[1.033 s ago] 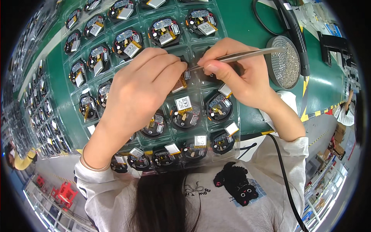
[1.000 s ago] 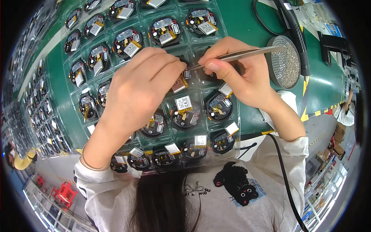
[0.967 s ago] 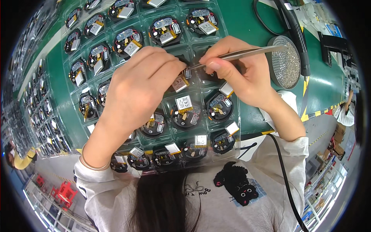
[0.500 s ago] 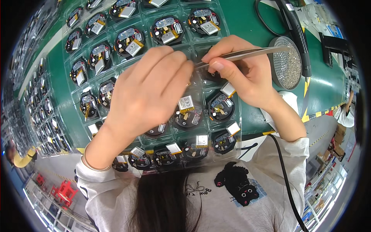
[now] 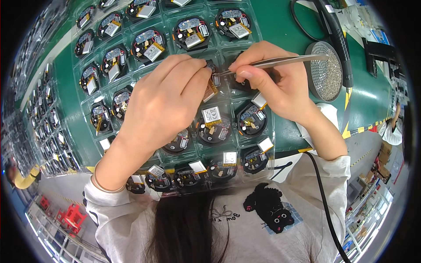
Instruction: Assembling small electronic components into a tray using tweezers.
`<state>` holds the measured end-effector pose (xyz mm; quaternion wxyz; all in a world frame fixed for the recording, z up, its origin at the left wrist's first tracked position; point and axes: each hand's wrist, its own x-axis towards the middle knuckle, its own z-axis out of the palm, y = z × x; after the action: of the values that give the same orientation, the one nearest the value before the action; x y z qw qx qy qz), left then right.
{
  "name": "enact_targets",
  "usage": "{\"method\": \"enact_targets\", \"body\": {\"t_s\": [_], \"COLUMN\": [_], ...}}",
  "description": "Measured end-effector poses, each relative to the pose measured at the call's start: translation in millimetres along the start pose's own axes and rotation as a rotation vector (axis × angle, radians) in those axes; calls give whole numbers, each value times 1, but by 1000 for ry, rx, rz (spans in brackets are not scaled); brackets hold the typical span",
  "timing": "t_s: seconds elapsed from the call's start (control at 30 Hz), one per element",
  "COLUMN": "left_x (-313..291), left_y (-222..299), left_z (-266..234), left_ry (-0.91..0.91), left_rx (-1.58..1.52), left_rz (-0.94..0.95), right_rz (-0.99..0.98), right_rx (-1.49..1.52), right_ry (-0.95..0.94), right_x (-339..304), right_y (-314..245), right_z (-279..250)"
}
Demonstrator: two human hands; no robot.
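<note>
A clear plastic tray (image 5: 228, 98) holds rows of round black electronic modules, many with small silver pouch batteries. My left hand (image 5: 164, 98) reaches over the tray's middle, its fingers curled on a round electronic module (image 5: 214, 70) that they largely cover. A battery (image 5: 210, 92) with a yellow edge sticks out below its fingertips. In my right hand (image 5: 280, 83), thumb and fingers pinch metal tweezers (image 5: 298, 59), whose tips point left onto that module. Nearest below are another module (image 5: 251, 120) and a module with a raised battery (image 5: 212, 115).
A round dish of metallic tip-cleaning wool or grains (image 5: 326, 72) stands at the right, beside a black-handled tool (image 5: 340, 39) with a cable. More filled trays (image 5: 48, 122) lie at the left. A black cable (image 5: 322, 193) hangs in front of my right sleeve.
My left fingers have drawn slightly left, so the module and its battery now show beside them. The tray has shifted a little to the right. The right hand stays almost where it was.
</note>
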<state>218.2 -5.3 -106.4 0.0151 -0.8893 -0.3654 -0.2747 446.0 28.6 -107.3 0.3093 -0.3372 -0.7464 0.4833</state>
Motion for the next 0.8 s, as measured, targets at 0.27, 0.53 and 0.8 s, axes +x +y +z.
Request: {"method": "enact_targets", "body": {"t_s": [0.27, 0.53, 0.8], "left_x": [1, 8, 3], "left_y": [-4, 4, 3], "left_z": [-3, -5, -7], "left_ry": [-19, -42, -73], "left_rx": [-117, -11, -23], "left_rz": [-11, 46, 6], "right_rz": [-97, -326, -93], "right_rx": [-30, -175, 6], "right_ry": [116, 165, 165], "right_x": [2, 5, -2], "right_y": [2, 8, 2], "right_z": [5, 6, 11]}}
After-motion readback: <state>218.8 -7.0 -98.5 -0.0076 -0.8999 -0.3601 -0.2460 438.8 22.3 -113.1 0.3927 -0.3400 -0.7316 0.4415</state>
